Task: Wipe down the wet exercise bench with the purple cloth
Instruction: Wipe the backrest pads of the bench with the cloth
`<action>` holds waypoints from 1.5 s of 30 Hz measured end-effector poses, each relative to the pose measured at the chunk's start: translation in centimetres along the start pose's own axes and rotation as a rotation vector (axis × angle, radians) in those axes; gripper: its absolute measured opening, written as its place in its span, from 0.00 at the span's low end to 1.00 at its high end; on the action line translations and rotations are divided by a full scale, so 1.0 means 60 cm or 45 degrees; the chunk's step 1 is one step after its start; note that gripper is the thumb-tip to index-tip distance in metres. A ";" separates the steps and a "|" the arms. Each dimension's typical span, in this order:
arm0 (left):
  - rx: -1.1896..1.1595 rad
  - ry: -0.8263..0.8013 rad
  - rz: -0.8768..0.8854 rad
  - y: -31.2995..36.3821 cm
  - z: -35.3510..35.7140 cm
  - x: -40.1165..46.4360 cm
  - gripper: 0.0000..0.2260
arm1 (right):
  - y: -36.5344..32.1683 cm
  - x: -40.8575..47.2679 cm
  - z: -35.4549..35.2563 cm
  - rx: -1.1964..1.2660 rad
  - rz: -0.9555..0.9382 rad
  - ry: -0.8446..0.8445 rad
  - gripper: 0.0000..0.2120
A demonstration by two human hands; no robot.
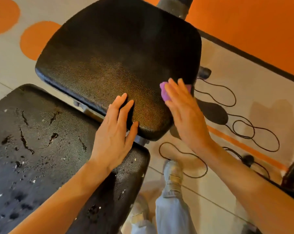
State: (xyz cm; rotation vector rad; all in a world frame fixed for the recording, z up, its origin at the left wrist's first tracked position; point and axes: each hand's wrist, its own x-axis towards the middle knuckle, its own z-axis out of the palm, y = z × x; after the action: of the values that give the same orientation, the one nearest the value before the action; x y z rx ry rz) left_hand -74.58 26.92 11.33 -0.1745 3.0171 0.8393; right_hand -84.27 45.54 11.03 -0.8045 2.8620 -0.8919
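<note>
On the near right edge of the upper bench pad (119, 65), keep the flat, straight-fingered right hand (185, 108) pressing the purple cloth (164, 92) in overlapping strokes while the open left hand (115, 125) steadies the pad.

Warm dim indoor light, soft overall blur, wide-angle bending at edges

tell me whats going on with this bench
A person is wiping a black exercise bench. The right hand presses a purple cloth flat against the upper pad near its right edge, while the left hand rests open on that pad's lower corner. The lower pad is beaded with water.
</note>
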 end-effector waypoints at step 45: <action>-0.170 -0.171 0.340 0.063 0.032 0.013 0.18 | -0.078 -0.046 0.090 1.470 0.814 0.903 0.20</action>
State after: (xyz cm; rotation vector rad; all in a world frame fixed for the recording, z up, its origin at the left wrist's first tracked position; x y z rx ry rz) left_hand -75.79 31.07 11.61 0.2798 2.8977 1.0250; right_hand -78.72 40.78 8.73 0.5916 1.9847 -2.5305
